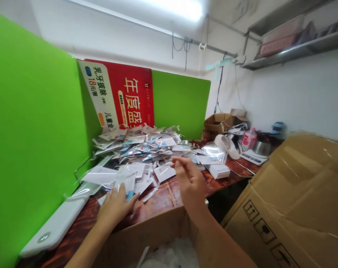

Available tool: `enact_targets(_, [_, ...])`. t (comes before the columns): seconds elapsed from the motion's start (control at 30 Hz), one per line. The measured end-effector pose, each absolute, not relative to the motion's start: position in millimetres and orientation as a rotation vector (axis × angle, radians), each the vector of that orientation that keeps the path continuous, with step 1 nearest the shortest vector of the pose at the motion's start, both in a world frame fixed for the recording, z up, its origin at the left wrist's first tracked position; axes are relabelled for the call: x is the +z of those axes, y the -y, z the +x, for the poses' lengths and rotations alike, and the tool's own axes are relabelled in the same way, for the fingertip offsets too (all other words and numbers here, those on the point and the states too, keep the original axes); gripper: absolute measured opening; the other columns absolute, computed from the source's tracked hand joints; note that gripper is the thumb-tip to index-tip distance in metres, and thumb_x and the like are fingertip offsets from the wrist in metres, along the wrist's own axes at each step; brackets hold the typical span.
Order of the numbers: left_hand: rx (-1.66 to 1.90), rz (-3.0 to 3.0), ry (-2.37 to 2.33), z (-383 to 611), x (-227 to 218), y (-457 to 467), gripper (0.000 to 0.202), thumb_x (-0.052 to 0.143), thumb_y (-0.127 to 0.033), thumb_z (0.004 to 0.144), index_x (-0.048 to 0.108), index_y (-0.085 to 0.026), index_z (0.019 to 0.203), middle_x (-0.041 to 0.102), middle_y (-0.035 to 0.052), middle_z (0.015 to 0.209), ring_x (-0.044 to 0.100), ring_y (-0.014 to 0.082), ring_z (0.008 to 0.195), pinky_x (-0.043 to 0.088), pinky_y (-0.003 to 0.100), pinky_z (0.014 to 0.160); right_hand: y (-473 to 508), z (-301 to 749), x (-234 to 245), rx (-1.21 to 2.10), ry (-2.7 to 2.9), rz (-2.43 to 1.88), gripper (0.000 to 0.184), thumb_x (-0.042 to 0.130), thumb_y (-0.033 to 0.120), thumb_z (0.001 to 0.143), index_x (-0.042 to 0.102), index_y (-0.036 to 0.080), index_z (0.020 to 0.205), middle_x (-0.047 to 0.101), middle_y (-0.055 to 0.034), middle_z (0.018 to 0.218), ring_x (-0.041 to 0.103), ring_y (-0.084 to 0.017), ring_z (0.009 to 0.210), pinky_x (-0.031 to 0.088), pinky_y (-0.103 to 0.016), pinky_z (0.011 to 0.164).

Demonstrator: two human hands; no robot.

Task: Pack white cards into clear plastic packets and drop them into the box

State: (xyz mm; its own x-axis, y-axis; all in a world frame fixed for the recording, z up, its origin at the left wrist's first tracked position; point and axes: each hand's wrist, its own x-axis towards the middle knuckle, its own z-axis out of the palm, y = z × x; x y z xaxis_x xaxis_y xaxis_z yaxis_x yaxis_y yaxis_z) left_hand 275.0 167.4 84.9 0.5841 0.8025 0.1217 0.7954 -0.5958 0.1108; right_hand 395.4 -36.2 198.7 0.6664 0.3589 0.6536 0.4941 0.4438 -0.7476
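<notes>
My left hand [115, 204] reaches over the near left edge of a heap of clear plastic packets [146, 147] with white cards inside. Its fingers are spread, and the fingertips touch a clear packet [126, 178] with a bit of blue at its lower end. To the right, my right hand [190, 182] is raised above the table edge with thumb and fingers pinched together. Whatever sits in that pinch, if anything, is too small to make out. A packet with a white card [164, 172] lies just beyond it.
Below my arms stands an open cardboard box [141, 232] with white, cloudy contents. A large carton [291, 201] blocks the right side. Green panels [32, 141] wall the left and back. A stack of white cards [219, 171], a scale [254, 157] and a white board [57, 223] rest on the table.
</notes>
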Motion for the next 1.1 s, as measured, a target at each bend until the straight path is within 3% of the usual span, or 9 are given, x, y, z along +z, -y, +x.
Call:
enact_targets(0.07, [0.158, 2.775, -1.459, 276.0, 85.7, -166.2, 0.088, 0.040, -0.059, 0.081, 0.026, 0.002, 0.143, 0.038, 0.0313, 0.141, 0.037, 0.0426, 0.132, 0.034, 0.048, 0.102, 29.7, 390.1, 196.0, -0.076, 0.947, -1.212, 0.021, 0.051, 0.032, 0.090, 0.067, 0.020, 0.097, 0.069, -0.0046, 0.091, 0.065, -0.017, 0.085, 0.051, -0.029, 0.076])
enact_targets(0.17, [0.180, 2.797, -1.449, 275.4, 92.1, -159.9, 0.078, 0.045, -0.040, 0.082, 0.022, -0.001, 0.146, 0.040, 0.0277, 0.141, 0.039, 0.0395, 0.132, 0.037, 0.045, 0.100, 25.2, 387.6, 193.2, -0.068, 1.060, -1.298, 0.021, 0.051, 0.030, 0.088, 0.068, 0.019, 0.094, 0.070, -0.0045, 0.090, 0.064, -0.017, 0.085, 0.050, -0.027, 0.075])
enact_targets(0.37, [0.501, 2.730, -1.296, 273.1, 102.2, -149.7, 0.064, 0.043, -0.014, 0.078, 0.033, 0.000, 0.140, 0.048, 0.0245, 0.138, 0.046, 0.0301, 0.128, 0.036, 0.041, 0.105, -0.9, 407.0, 147.9, 0.071, 1.267, -1.551, 0.021, 0.051, 0.028, 0.086, 0.068, 0.017, 0.092, 0.070, -0.0078, 0.094, 0.064, -0.019, 0.087, 0.051, -0.027, 0.070])
enact_targets(0.5, [0.695, 2.629, -1.120, 269.0, 100.6, -151.3, 0.063, 0.045, -0.010, 0.075, 0.038, -0.004, 0.137, 0.049, 0.0228, 0.138, 0.048, 0.0289, 0.127, 0.037, 0.042, 0.107, -29.1, 422.6, 106.0, 0.127, 1.342, -1.618, 0.022, 0.056, 0.025, 0.081, 0.068, 0.014, 0.096, 0.071, -0.0131, 0.095, 0.066, -0.025, 0.088, 0.052, -0.039, 0.079])
enact_targets(0.6, [0.776, 2.579, -0.890, 264.1, 99.4, -150.9, 0.063, 0.046, -0.012, 0.075, 0.038, -0.002, 0.137, 0.046, 0.0233, 0.140, 0.045, 0.0293, 0.130, 0.034, 0.045, 0.109, -41.0, 431.2, 88.7, 0.131, 1.346, -1.605, 0.036, 0.057, 0.024, 0.078, 0.063, 0.012, 0.112, 0.067, -0.0168, 0.108, 0.064, -0.027, 0.093, 0.052, -0.042, 0.081])
enact_targets(0.73, [0.795, 2.534, -0.547, 263.2, 103.6, -139.3, 0.068, 0.047, -0.012, 0.073, 0.037, -0.005, 0.139, 0.049, 0.0199, 0.139, 0.047, 0.0269, 0.127, 0.036, 0.045, 0.109, -41.2, 439.9, 86.5, 0.083, 1.318, -1.552, 0.051, 0.052, 0.021, 0.078, 0.052, 0.018, 0.129, 0.060, -0.0132, 0.120, 0.060, -0.024, 0.103, 0.051, -0.041, 0.086])
enact_targets(0.97, [0.864, 2.544, -0.317, 276.0, 108.5, -123.4, 0.070, 0.047, -0.008, 0.069, 0.038, -0.008, 0.139, 0.050, 0.0185, 0.136, 0.045, 0.0274, 0.127, 0.037, 0.047, 0.107, -21.4, 438.9, 100.6, -0.139, 1.321, -1.521, 0.049, 0.049, 0.011, 0.071, 0.062, 0.023, 0.116, 0.055, -0.0099, 0.121, 0.051, -0.026, 0.119, 0.038, -0.045, 0.103])
enact_targets(1.1, [0.866, 2.549, -0.288, 277.5, 109.2, -123.2, 0.068, 0.047, -0.007, 0.070, 0.039, -0.011, 0.138, 0.052, 0.0171, 0.134, 0.047, 0.0270, 0.125, 0.037, 0.047, 0.107, -15.9, 440.3, 108.1, -0.139, 1.339, -1.523, 0.042, 0.052, 0.011, 0.069, 0.065, 0.024, 0.107, 0.054, -0.0080, 0.122, 0.049, -0.026, 0.120, 0.038, -0.043, 0.103])
